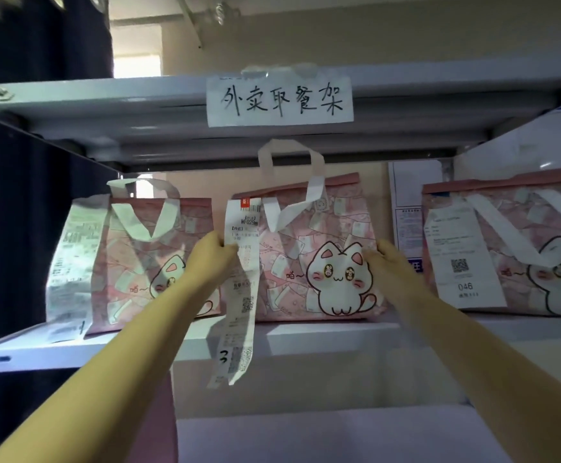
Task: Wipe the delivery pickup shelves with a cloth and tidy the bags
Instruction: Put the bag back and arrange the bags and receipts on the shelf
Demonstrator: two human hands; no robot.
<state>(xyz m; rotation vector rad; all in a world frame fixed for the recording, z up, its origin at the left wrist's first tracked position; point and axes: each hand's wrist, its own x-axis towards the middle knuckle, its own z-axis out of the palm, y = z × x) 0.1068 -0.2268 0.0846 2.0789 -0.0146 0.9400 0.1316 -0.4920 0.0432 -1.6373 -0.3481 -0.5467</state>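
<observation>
**A:** Which step is this, do you reckon?

**B:** Tidying, by the look of it. No cloth shows anywhere. Start at the left: the left bag (pixel 132 262) stands on the shelf (pixel 325 332) turned at an angle, its receipt hanging down the near side. It sits just beside the middle bag (pixel 309 255), which is the one being handled.

**A:** And the hands?

**B:** The left hand (pixel 210 253) grips the middle bag's left edge, thumb and fingers pinching it right where the long receipt (pixel 240 285) hangs. The right hand (pixel 384 259) is at the bag's right edge; it is blurred, so I cannot tell whether its fingers curl round the edge or only press against it.

**A:** So how should it be done well?

**B:** Hold both sides evenly and keep the bag upright, so whatever is inside stays level. I'd set it square to the shelf's front edge, cat print facing out. Mind the receipt: it dangles past the shelf lip, and a pinch on the paper alone could tear it off. Better to grip the bag fabric beneath it.

**A:** Anything on the right?

**B:** The right bag (pixel 506 248) stands apart, already facing forward with its slip showing. Matching that spacing and facing seems the aim, then turning the left bag likewise.
</observation>
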